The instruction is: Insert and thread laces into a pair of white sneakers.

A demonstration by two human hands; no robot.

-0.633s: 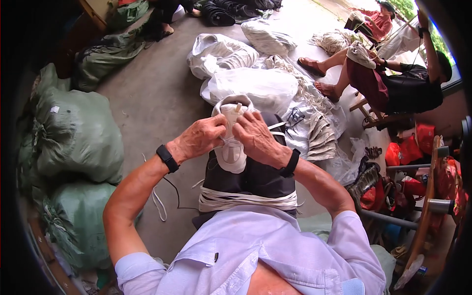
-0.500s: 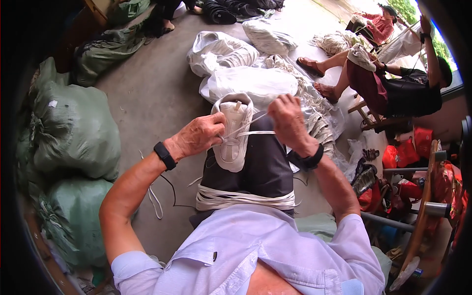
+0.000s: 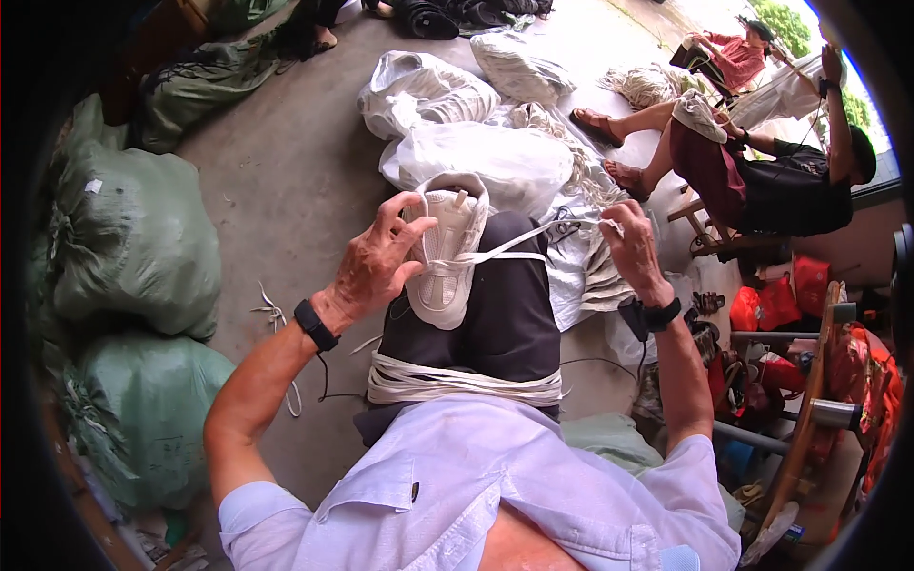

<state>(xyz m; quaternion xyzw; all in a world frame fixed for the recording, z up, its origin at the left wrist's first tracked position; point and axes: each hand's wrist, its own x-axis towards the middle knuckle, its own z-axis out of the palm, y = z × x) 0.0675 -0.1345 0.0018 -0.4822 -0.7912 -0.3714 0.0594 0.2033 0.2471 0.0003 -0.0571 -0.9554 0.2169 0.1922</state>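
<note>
An off-white sneaker with a padded collar (image 3: 443, 293) lies across dark-trousered thighs (image 3: 514, 314), toe toward the wearer, probably so its lacing faces up. The right hand (image 3: 631, 249) pinches a flat white lace (image 3: 511, 245), drawn out sideways, seemingly to keep it taut. The left hand (image 3: 371, 265), fingers spread and loose, frames the shoe's left side, perhaps to steady it; contact is unclear. A bundle of white cords (image 3: 466, 384) spans the lap, presumably for easy reach.
</note>
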